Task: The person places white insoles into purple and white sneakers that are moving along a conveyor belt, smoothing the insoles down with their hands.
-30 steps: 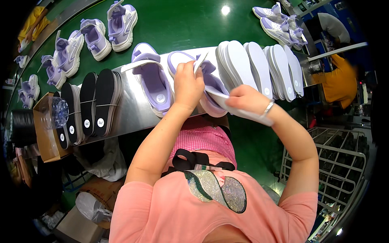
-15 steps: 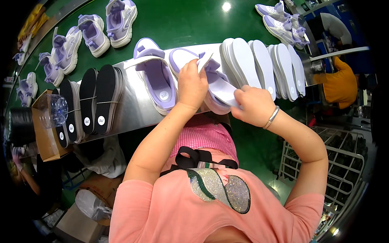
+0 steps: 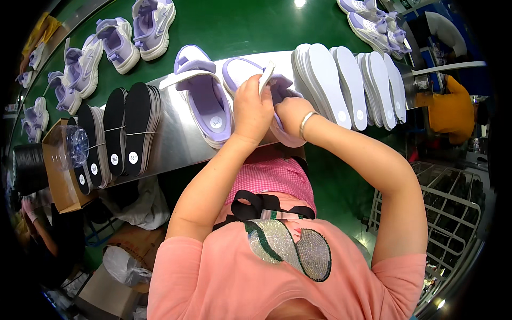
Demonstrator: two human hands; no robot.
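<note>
A white and lilac sneaker (image 3: 241,69) stands on the metal bench in front of me, its toe pointing away. My left hand (image 3: 253,109) is closed around its raised white strap (image 3: 266,74) at the opening. Inside the opening sits my right hand (image 3: 295,115), its fingers hidden by the shoe. The white insole that hand held earlier is out of sight now. Just left stands a matching sneaker (image 3: 205,101), with a round white sticker on its insole and its strap folded out to the side.
Stacks of white insoles (image 3: 321,80) lie on the bench at right, and banded black insoles (image 3: 140,125) at left. More sneakers (image 3: 153,29) rest on the green surface (image 3: 234,26) beyond. A cardboard box (image 3: 61,176) is at far left, a wire rack (image 3: 442,213) at lower right.
My right hand has moved left and away from me, into the sneaker, and the white insole has gone from view. My left hand keeps its hold on the strap.
</note>
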